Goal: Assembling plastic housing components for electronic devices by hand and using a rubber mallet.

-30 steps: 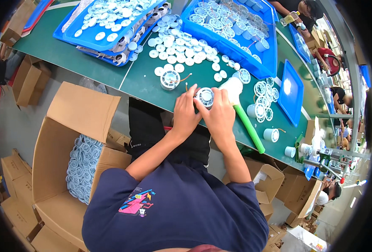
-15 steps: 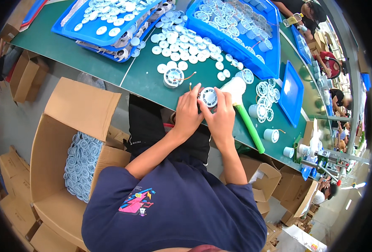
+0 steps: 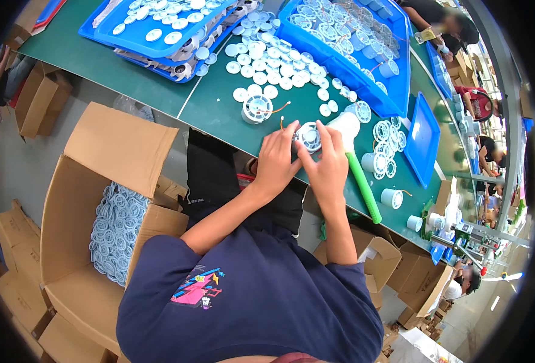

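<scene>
Near the table's front edge, my left hand [image 3: 278,156] and my right hand [image 3: 328,162] both grip a round pale-blue plastic housing [image 3: 309,138] with a slotted ring on its face. Fingers and thumbs close around its sides, and a short orange wire shows beside my left fingertips. Just right of the housing lies a mallet with a white head and a green handle [image 3: 363,187]. A similar housing [image 3: 257,109], with an orange wire, stands on the table to the left. Loose pale discs [image 3: 273,66] are scattered beyond my hands.
A deep blue bin [image 3: 364,85] holds many housings. Stacked blue trays [image 3: 158,51] carry discs at the far left. Slotted rings [image 3: 389,139] and a flat blue lid [image 3: 423,139] lie to the right. An open carton [image 3: 68,242] of blue rings stands left of me. Other people work far right.
The housing has tilted slightly in my hands, and my fingers have shifted around it. The whole view has moved a little; the mallet and loose parts stay where they lay.
</scene>
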The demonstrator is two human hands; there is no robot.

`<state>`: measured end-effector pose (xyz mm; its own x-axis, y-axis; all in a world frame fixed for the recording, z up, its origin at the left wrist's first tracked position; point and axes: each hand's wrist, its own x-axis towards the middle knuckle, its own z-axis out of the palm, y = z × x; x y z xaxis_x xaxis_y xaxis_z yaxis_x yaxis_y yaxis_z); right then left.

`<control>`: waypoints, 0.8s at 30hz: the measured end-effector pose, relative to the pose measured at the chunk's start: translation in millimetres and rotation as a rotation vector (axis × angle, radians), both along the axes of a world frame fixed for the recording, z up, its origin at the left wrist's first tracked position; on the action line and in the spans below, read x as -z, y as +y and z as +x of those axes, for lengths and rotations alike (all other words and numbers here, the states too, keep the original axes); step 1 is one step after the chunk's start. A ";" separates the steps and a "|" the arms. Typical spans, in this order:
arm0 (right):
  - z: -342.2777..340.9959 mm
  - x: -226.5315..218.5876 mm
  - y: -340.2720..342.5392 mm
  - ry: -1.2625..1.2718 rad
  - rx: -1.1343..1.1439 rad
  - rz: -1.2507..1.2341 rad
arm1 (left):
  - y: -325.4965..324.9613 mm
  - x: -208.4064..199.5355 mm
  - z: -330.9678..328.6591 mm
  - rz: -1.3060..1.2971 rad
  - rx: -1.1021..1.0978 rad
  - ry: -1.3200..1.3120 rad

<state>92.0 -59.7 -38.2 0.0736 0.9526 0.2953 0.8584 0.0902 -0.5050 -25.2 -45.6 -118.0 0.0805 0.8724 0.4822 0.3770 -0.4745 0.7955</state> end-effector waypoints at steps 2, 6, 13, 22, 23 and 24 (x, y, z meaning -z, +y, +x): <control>-1.7 13.1 -4.6 0.003 -0.013 0.060 | 0.1 -0.2 1.5 0.002 0.003 0.013; -0.4 11.2 -6.8 -0.056 -0.058 0.127 | 0.2 0.9 1.1 -0.009 0.026 -0.018; -6.9 -1.4 -4.1 -0.028 0.041 -0.020 | 1.4 1.1 1.4 0.017 -0.009 0.031; 0.4 3.6 -8.6 -0.037 -0.049 -0.012 | 0.3 0.4 1.0 -0.007 0.002 0.012; 0.3 6.9 -10.3 -0.038 -0.047 -0.013 | 0.4 0.0 1.0 0.003 0.010 0.004; -0.9 11.4 -11.9 -0.015 -0.028 0.027 | 0.3 0.1 1.1 0.001 0.012 0.003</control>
<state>91.0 -71.6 -49.6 0.0423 0.9458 0.3218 0.8629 0.1278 -0.4890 -24.1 -45.3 -118.2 0.0925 0.8706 0.4832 0.3731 -0.4802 0.7938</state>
